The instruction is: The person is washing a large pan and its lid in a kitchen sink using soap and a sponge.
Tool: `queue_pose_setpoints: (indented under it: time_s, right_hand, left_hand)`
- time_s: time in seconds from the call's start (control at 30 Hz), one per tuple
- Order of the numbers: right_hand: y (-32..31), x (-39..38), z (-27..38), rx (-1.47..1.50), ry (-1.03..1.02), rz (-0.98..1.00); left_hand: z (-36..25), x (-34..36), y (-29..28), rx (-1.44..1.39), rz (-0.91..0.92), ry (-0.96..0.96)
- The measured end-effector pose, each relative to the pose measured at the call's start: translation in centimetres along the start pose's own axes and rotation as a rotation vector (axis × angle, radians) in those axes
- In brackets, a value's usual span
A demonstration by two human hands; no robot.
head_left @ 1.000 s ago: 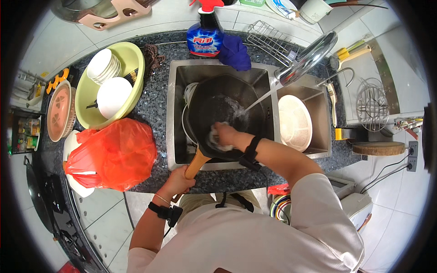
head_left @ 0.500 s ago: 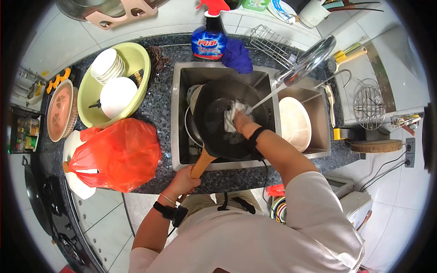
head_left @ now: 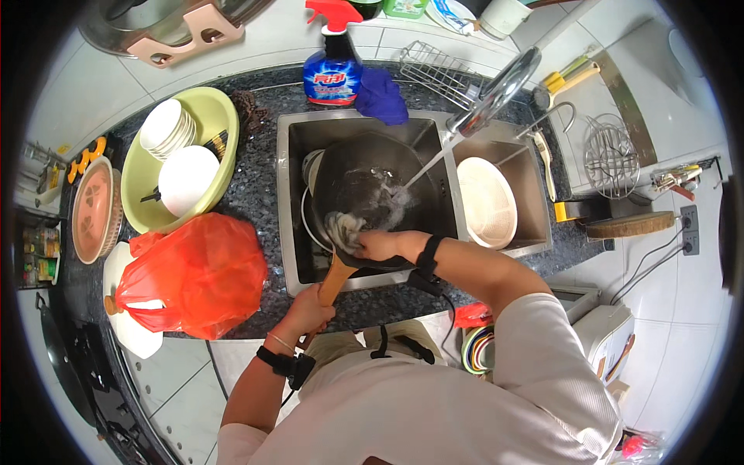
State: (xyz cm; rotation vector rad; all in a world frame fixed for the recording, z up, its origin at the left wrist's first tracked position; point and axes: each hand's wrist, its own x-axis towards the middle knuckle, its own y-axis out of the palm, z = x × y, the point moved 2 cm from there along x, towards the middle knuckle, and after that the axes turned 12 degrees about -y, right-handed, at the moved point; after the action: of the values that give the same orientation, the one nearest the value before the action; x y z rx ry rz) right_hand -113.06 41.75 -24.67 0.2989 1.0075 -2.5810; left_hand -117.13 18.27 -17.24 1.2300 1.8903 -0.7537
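While on cloth [head_left: 342,229], right grip [head_left: 377,245] leftward.

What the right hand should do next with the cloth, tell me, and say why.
Probably sweep the cloth away from the handle side, across the inside of the dark pan: the right hand holds it at that side, the left hand grips the wooden handle, and water runs into the pan.

Bright | glints on faucet [head_left: 504,87], in pan [head_left: 349,167] | edges bowed | corners black
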Motion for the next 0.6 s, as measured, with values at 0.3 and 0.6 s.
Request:
queue_pose_setpoints:
  time_s: [0.3, 0.6]
  right_hand:
    - [-4.2, -5.8, -5.4, -0.611, 0.226, 0.797]
    - [-3.0, -5.4, -1.6, -0.257, 0.18, 0.375]
  left_hand:
    - [-0.5, -0.3, 0.0, 0.046, -0.019, -0.005]
    - [-0.4, -0.1, 0.1, 0.019, -0.006, -0.036]
